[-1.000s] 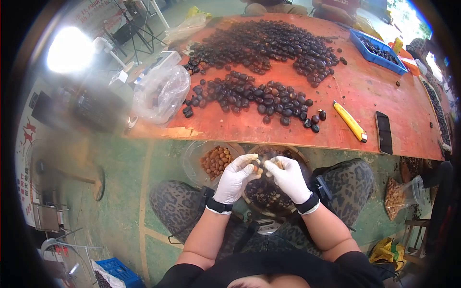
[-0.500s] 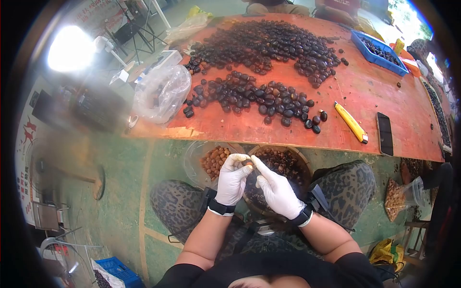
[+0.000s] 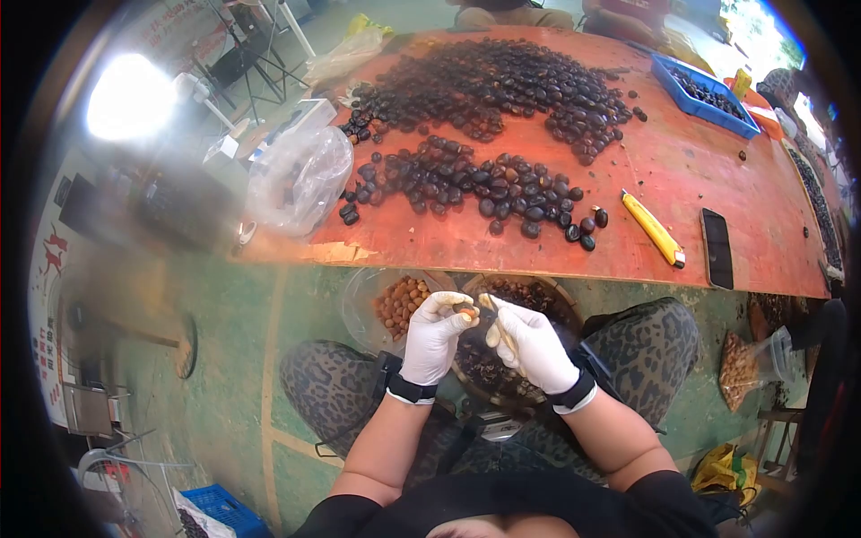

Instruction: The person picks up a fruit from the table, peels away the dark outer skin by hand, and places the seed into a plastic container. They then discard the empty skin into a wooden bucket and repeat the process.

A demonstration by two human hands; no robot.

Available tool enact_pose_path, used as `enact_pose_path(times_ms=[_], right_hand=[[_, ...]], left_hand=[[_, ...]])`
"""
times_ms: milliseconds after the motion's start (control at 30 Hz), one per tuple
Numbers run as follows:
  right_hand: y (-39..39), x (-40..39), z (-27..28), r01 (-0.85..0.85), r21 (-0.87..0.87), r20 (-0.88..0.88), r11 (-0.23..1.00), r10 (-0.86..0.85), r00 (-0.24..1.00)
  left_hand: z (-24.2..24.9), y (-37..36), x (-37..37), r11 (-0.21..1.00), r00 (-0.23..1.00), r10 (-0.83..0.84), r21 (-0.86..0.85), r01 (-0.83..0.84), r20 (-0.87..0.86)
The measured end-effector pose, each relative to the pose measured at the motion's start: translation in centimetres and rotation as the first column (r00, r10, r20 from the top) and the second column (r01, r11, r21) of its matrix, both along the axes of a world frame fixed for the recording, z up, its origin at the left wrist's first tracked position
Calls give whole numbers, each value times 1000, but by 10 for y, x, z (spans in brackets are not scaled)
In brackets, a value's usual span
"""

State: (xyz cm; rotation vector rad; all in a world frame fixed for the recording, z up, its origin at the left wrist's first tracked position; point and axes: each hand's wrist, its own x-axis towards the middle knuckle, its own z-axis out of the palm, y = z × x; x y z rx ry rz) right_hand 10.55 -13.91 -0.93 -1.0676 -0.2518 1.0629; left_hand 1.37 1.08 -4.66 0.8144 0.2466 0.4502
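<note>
Left hand [image 3: 437, 336] grip pinched on chestnut [image 3: 465, 312], above shell basket [image 3: 558, 296] below bench [image 3: 700, 170] near edge. Right hand [image 3: 536, 345] grip closed on small blade, tip at nut. Advice: short shallow strokes, blade away from fingers, peelings into basket.

Premises: an informal nut-shelling workshop, partly open to daylight. A red plywood table [image 3: 717, 170] carries loose heaps of dark chestnuts [image 3: 502, 81] across its far and middle parts, a yellow utility knife [image 3: 653, 227] near its front edge, and a blue crate [image 3: 704, 90] at its far right corner. Painted green concrete floor [image 3: 224, 359]. Bowl of peeled kernels [image 3: 399, 303] sits below the front edge.
</note>
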Motion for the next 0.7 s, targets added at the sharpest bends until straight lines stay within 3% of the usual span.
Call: enact_pose_path(times_ms=[67, 167, 233, 333, 500, 567, 600, 700], right_hand=[[-1, -5, -8, 20, -115, 363, 993, 23, 931], [0, -14, 7, 109, -146, 724, 983, 31, 689], [0, -15, 13, 108, -181, 715, 978, 55, 697], [2, -15, 4, 148, -99, 807, 984, -8, 590], [6, -10, -4, 158, 38, 910, 987, -100, 403], [3, -11, 2, 46, -92, 601, 995, 19, 799], [1, -11, 6, -30, -133, 380, 991, 79, 922], [-3, -7, 10, -120, -4, -69, 993, 120, 990]], left_hand=[[0, 0, 1, 1000, 999, 30, 3, -29, -24], [-1, -1, 1, 998, 999, 50, 29, -49, -16], [-3, -2, 3, 996, 998, 62, 66, -63, 14], [-1, -2, 2, 987, 996, 86, 134, -90, 36], [15, 3, -4, 916, 995, 90, 395, -63, -51], [17, 6, -7, 872, 993, 91, 488, -44, -74], [17, 7, -8, 857, 993, 85, 515, -33, -77], [20, 8, -9, 862, 989, 54, 507, 22, -135]])
